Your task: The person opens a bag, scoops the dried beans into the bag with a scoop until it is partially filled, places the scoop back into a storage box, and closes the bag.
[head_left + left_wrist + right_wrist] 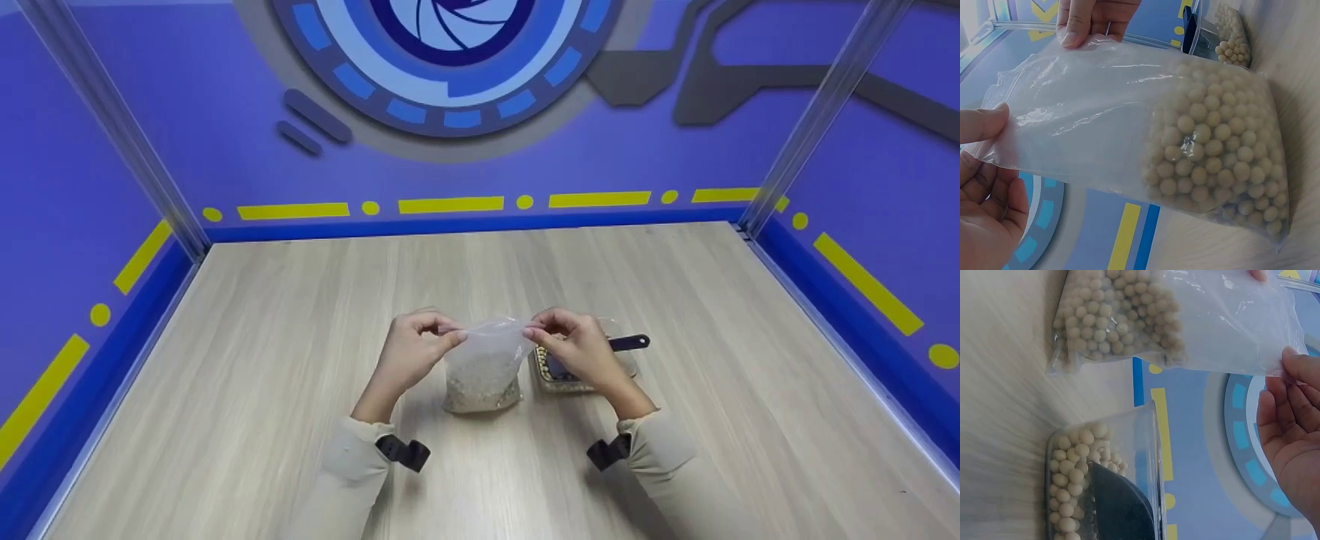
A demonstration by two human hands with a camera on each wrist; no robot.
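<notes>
A clear plastic zip bag (pixel 484 375) stands on the table, its lower part filled with small round beige balls (pixel 1213 146). My left hand (pixel 416 349) pinches the bag's top left corner between thumb and fingers. At the top right corner, my right hand (pixel 577 345) pinches the plastic the same way. The upper part of the bag is stretched between both hands and holds no balls. Whether the bag's mouth is sealed, I cannot tell.
Right of the bag, partly behind my right hand, sits a clear plastic container (pixel 1154 433) with more beige balls (pixel 1067 489). A black scoop (pixel 1120 506) lies in it, its handle (pixel 630 343) sticking out to the right. Blue printed walls (pixel 480 172) edge the wooden table (pixel 300 300).
</notes>
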